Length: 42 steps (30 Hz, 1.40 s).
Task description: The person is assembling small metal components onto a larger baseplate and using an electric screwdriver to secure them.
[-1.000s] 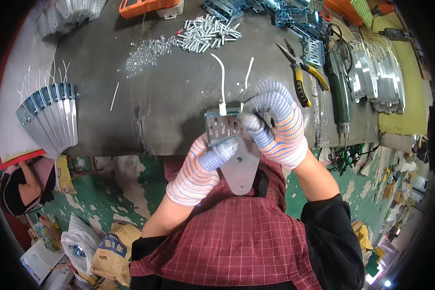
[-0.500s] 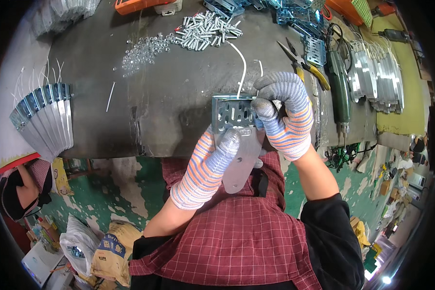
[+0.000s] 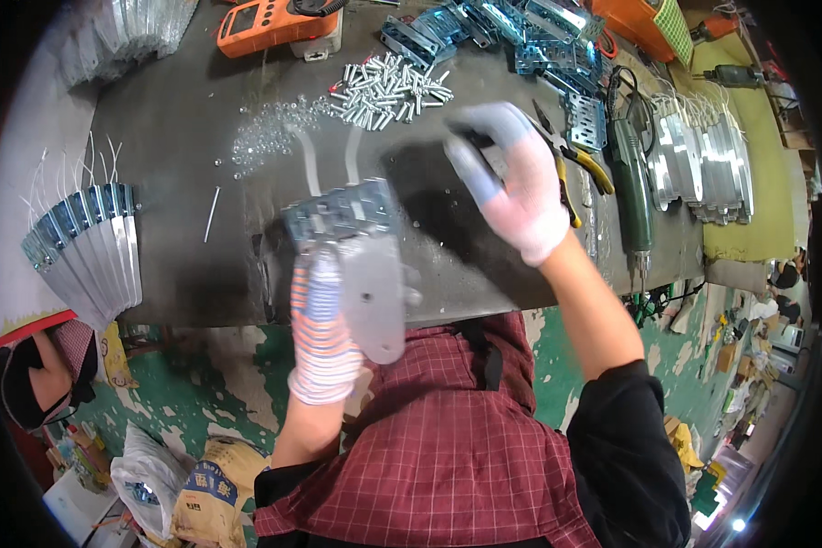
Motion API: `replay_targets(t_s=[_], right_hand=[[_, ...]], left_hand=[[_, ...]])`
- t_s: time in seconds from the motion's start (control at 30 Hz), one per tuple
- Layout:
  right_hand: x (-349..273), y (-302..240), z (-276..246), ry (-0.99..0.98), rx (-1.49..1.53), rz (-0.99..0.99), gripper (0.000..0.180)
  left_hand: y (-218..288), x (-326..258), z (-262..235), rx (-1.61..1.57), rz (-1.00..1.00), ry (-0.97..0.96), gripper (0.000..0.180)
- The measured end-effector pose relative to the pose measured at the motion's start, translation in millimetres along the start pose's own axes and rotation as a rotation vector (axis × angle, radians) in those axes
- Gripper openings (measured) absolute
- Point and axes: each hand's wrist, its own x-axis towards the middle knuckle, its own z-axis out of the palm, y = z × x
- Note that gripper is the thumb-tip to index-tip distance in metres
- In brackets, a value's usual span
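My left hand (image 3: 321, 315): clenched around the grey metal bracket (image 3: 361, 260), raised above the near edge of the dark workbench (image 3: 183, 119). My right hand (image 3: 513, 187): fingers loosely spread, holding nothing, hovering left of the yellow-handled pliers (image 3: 571, 169).

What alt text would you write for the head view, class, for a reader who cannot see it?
A gloved left hand holds a grey metal bracket with two white wires over a dark workbench, while the gloved right hand is raised toward yellow-handled pliers. A screw pile lies beyond.
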Motion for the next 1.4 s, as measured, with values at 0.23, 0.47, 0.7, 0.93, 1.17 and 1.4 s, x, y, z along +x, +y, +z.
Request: replay_targets(t_s=[0.23, 0.47, 0.7, 0.93, 1.17, 1.4], right_hand=[[66.8, 29.3, 24.8, -0.408, -0.462, 0.000, 0.023], [78.0, 48.8, 13.0, -0.715, -0.474, -0.026, 0.018], [50.9, 43.4, 18.0, -0.413, -0.714, -0.278, 0.020], [43.1, 38.6, 6.5, -0.382, -0.531, -0.179, 0.017], [-19.1, -46.3, -13.7, -0.352, 0.257, 0.131, 0.019], [-22.3, -48.4, -1.0, -0.312, 0.128, 0.039, 0.017]], left_hand=[[9.8, 0.6, 8.0, 0.388, 0.288, 0.310, 0.072], [10.9, 3.0, 10.5, 0.357, 0.319, 0.286, 0.070], [10.8, 2.3, 7.9, 0.339, 0.333, 0.235, 0.067], [11.2, 3.6, 0.2, 0.323, 0.289, 0.220, 0.065], [-6.8, -2.4, 13.6, 0.263, 0.310, 0.136, 0.046], [-20.4, -1.2, 23.3, 0.416, 0.462, 0.255, 0.042]])
